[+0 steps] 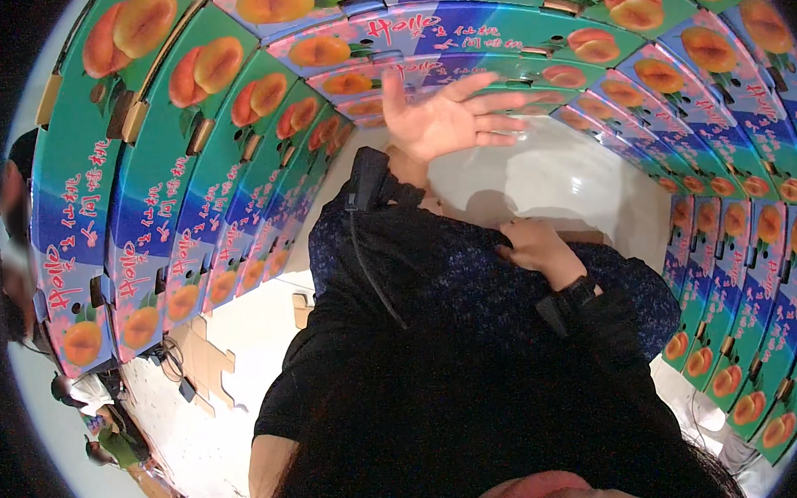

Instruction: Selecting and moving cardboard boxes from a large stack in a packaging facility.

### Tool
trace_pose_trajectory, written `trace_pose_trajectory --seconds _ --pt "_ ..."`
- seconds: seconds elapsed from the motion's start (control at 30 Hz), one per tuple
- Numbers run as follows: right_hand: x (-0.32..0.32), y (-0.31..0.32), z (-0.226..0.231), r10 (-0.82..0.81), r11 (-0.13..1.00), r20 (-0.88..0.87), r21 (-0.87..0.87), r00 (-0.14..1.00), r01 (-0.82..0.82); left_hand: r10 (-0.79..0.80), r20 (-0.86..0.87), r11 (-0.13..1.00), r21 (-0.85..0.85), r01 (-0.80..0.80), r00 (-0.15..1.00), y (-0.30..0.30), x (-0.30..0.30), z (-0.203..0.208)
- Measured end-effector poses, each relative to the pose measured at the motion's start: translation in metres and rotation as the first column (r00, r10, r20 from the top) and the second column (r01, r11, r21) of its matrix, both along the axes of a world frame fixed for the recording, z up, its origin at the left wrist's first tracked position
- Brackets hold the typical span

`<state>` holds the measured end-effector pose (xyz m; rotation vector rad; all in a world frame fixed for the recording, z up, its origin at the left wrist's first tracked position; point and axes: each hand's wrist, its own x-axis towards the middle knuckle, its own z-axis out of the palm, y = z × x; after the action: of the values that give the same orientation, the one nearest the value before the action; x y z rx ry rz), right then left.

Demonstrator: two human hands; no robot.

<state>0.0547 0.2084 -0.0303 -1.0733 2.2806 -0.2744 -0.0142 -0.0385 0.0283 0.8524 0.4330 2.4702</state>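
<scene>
My left hand (450, 120) is raised in front of the far stack of fruit cartons (422, 42). Its palm faces me, the thumb points up, the fingers are spread, and nothing is in it. A black band (367, 178) with a thin cable sits around that wrist. Lower and to the right, my right hand (542, 247) is closed beside the dark blue patterned clothing (473, 272) on my lap. Its fingertips are partly hidden, so whether they pinch the fabric cannot be made out. Another dark band (568, 304) circles the right wrist.
Stacked green, blue and pink cartons with peach pictures rise at the left (170, 172) and right (720, 129). Pale floor (568, 179) lies between them. Brown cardboard pieces (207, 366) and a black cable (173, 356) lie lower left. Other people (118, 440) are at the far left edge.
</scene>
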Motion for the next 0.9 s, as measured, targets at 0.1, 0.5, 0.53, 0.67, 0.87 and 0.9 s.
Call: trace_pose_trajectory --seconds 0.1,0.5,0.53,0.67,0.87,0.9 --pt "0.0 -0.001 0.006 -0.023 0.999 0.042 -0.038 0.999 0.024 -0.141 -0.129 0.953 0.252 0.17 0.982 -0.005 -0.005 -0.009" --pt "0.001 0.001 -0.001 0.011 0.999 0.025 0.042 1.0 -0.012 0.299 0.777 0.939 -0.343 -0.025 0.554 0.002 -0.009 -0.03" --pt "0.002 0.006 -0.007 -0.009 1.0 0.018 -0.026 1.0 0.01 0.293 0.777 0.94 -0.341 -0.019 0.557 0.002 -0.008 -0.012" --pt "0.001 0.006 -0.011 -0.038 0.996 0.017 -0.086 0.999 0.039 0.081 0.261 0.996 -0.052 -0.07 0.962 -0.007 0.003 0.01" --pt "0.0 0.0 0.001 0.009 0.999 0.023 -0.035 1.0 -0.008 0.063 0.593 0.998 -0.047 -0.044 0.803 -0.024 -0.012 -0.035" --pt "0.0 0.001 0.0 0.008 0.999 0.022 -0.034 1.0 -0.007 0.133 0.724 0.981 -0.193 0.014 0.677 -0.023 -0.014 -0.036"
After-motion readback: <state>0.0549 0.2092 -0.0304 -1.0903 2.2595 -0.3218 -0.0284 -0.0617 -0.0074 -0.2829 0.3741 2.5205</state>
